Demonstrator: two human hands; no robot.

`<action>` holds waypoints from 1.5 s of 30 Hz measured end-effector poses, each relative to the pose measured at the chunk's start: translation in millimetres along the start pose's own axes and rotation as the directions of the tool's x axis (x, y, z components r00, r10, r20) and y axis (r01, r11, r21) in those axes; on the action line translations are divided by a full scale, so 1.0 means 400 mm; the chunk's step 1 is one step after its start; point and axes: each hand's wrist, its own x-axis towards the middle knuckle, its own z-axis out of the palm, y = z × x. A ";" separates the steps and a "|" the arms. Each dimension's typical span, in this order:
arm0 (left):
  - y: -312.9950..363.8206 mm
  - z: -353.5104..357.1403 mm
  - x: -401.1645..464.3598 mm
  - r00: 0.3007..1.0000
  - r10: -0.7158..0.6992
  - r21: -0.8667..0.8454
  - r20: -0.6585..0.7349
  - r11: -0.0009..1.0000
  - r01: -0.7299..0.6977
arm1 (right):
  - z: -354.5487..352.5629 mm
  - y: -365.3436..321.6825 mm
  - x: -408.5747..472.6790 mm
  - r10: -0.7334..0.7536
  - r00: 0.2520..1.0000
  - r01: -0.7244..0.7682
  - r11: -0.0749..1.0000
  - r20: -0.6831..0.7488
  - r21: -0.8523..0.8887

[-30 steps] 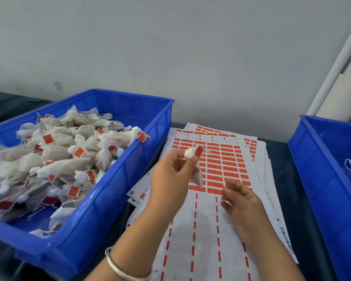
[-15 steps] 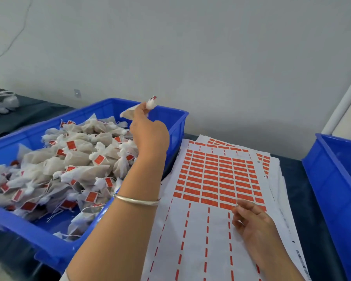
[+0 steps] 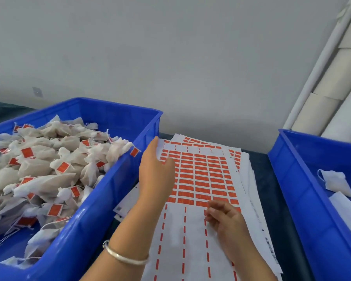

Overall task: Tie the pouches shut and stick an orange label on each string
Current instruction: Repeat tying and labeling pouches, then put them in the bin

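Left hand [image 3: 156, 175]: centre of the frame, back of hand toward the camera, fingers straight and close together, pointing to the upper middle, holding nothing. Left forearm runs in from the bottom edge, left of centre, with a metal bangle [image 3: 126, 255] at the wrist. Right hand [image 3: 225, 220]: lower right of centre, fingers loosely curled, fingertips bunched toward the left; any grip cannot be confirmed.

Lighting even, diffuse, moderately bright; shadows faint, no glare. Overall image soft; left hand [image 3: 156, 171] slightly motion-blurred. Wide-angle distortion bends the pipe [image 3: 320, 63] at right edge.
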 end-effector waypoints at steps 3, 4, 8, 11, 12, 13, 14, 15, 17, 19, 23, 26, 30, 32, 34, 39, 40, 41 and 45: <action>-0.055 0.050 -0.053 0.993 -0.041 0.114 0.115 0.993 0.027 | 0.005 -0.001 -0.010 -0.009 0.999 0.007 0.999 -0.036 -0.036; -0.079 0.070 -0.073 0.986 -0.072 0.190 0.147 0.981 0.043 | 0.009 -0.004 -0.016 -0.020 0.999 0.017 0.998 -0.043 -0.057; -0.155 0.115 -0.132 0.966 -0.176 0.319 0.189 0.942 0.109 | 0.027 -0.028 -0.043 -0.069 0.996 0.058 0.983 -0.058 -0.172; -0.177 0.116 -0.133 0.958 -0.166 0.345 0.232 0.935 0.079 | 0.019 -0.092 -0.093 -0.180 0.980 0.147 0.940 -0.081 -0.309; -0.179 0.114 -0.130 0.954 -0.167 0.354 0.249 0.933 0.071 | 0.009 -0.126 -0.118 -0.231 0.971 0.200 0.925 -0.060 -0.323; -0.180 0.113 -0.129 0.948 -0.170 0.368 0.269 0.928 0.062 | -0.005 -0.166 -0.145 -0.283 0.959 0.259 0.909 -0.028 -0.326; -0.181 0.113 -0.129 0.943 -0.171 0.383 0.286 0.922 0.051 | -0.023 -0.213 -0.173 -0.336 0.942 0.317 0.887 0.001 -0.336; -0.182 0.112 -0.130 0.940 -0.170 0.392 0.297 0.919 0.042 | -0.045 -0.262 -0.196 -0.394 0.919 0.372 0.852 0.015 -0.370; -0.183 0.107 -0.134 0.935 -0.160 0.387 0.315 0.922 0.027 | -0.106 -0.351 -0.218 -0.512 0.859 0.431 0.751 -0.029 -0.500; -0.182 0.104 -0.138 0.934 -0.142 0.372 0.327 0.928 0.010 | -0.189 -0.415 -0.206 -0.587 0.799 0.375 0.652 -0.127 -0.659; -0.175 0.101 -0.144 0.926 -0.142 0.364 0.349 0.931 0.005 | -0.406 -0.438 -0.108 -0.487 0.817 -0.002 0.532 -0.308 -0.847; -0.173 0.098 -0.149 0.921 -0.143 0.364 0.362 0.931 0.002 | -0.544 -0.372 -0.045 -0.313 0.812 -0.322 0.464 -0.493 -0.825; -0.169 0.098 -0.155 0.919 -0.143 0.367 0.368 0.930 -0.002 | -0.607 -0.278 -0.012 -0.245 0.771 -0.429 0.482 -0.587 -0.764; -0.169 0.099 -0.155 0.917 -0.145 0.359 0.373 0.933 0.002 | -0.606 -0.269 -0.006 -0.252 0.768 -0.419 0.497 -0.588 -0.760; -0.169 0.100 -0.155 0.917 -0.150 0.354 0.371 0.935 0.010 | -0.599 -0.271 -0.001 -0.280 0.772 -0.386 0.505 -0.570 -0.772; -0.172 0.102 -0.154 0.917 -0.149 0.356 0.369 0.935 0.009 | -0.574 -0.291 -0.004 -0.380 0.717 -0.244 0.648 -0.584 -0.722; -0.172 0.102 -0.154 0.916 -0.151 0.358 0.371 0.934 0.009 | -0.568 -0.305 -0.010 -0.408 0.692 -0.193 0.690 -0.596 -0.697; -0.172 0.102 -0.154 0.916 -0.151 0.359 0.373 0.933 0.007 | -0.559 -0.320 -0.017 -0.436 0.665 -0.136 0.727 -0.606 -0.673; -0.174 0.101 -0.152 0.919 -0.148 0.338 0.366 0.941 0.017 | -0.489 -0.395 -0.064 -0.533 0.601 0.063 0.775 -0.596 -0.629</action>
